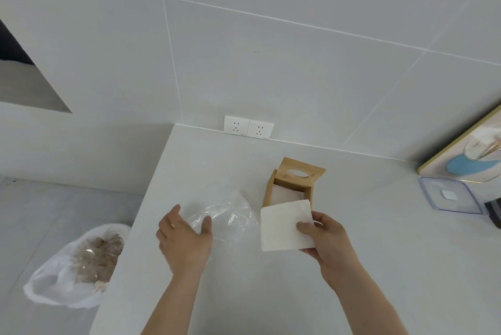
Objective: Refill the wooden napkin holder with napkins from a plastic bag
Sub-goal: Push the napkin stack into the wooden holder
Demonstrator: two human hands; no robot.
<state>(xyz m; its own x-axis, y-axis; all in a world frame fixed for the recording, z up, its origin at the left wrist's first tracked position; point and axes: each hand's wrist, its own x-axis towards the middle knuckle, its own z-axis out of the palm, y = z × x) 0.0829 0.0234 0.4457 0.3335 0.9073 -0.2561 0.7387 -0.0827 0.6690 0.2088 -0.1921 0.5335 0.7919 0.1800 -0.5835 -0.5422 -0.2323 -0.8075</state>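
The wooden napkin holder [291, 189] stands on the white counter [379, 253] with its lid tilted up at the back; white napkins show inside it. My right hand [325, 239] grips a white stack of napkins [284, 226] just in front of the holder. A crumpled clear plastic bag [230, 215] lies flat on the counter to the left of the holder. My left hand [184, 239] hovers at the bag's left end with fingers spread, holding nothing.
Two white wall sockets [248, 127] sit where the counter meets the tiled wall. A clear plastic lid [450, 196] and a framed picture [471, 155] lie at the right. A lined waste bin [81, 261] stands on the floor left of the counter edge.
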